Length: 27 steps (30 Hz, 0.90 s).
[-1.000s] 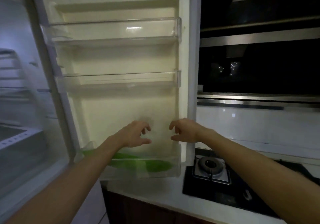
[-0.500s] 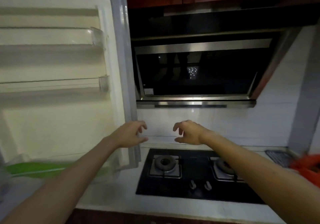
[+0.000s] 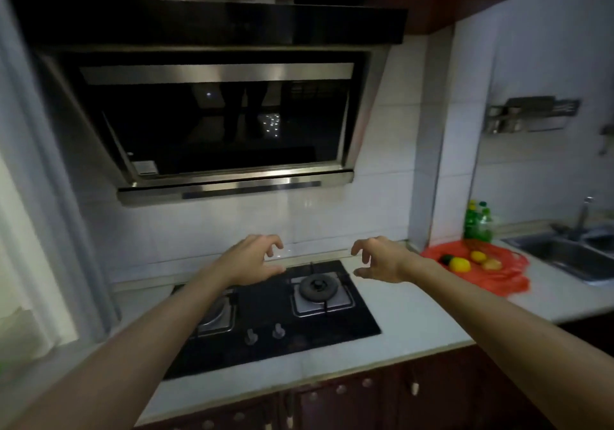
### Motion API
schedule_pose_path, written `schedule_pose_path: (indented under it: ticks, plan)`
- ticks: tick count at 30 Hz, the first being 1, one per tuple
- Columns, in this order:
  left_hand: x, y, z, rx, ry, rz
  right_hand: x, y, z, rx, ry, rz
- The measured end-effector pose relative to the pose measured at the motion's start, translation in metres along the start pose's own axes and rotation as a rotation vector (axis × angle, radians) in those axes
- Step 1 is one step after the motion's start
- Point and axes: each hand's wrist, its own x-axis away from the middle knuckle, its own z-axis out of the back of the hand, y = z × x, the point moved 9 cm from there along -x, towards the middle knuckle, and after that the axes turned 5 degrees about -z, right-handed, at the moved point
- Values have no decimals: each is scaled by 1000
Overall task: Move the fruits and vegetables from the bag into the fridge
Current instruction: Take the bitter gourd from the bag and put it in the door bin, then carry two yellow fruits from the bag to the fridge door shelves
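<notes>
Red bag point(image 3: 505, 280) flat on counter point(image 3: 415, 323); long axis left-right

The left grip point(image 3: 252, 260) and right grip point(image 3: 382, 260) hover over the black hob point(image 3: 265, 326), fingers loosely curled, holding nothing. At three o'clock from the right grip, a red bag point(image 3: 498, 276) lies on the white worktop point(image 3: 415, 323), with a yellow fruit point(image 3: 460, 264) on it.
</notes>
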Motion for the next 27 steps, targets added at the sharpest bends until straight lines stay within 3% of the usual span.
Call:
schedule_pose_path:
  ticks: [14,27]
  plan:
    - [-173,217,-137,116,-144,-422,141,272,15,41,12,-499]
    - [-335,308,-221,153,-183,-617,134,433,30,51,19,-696]
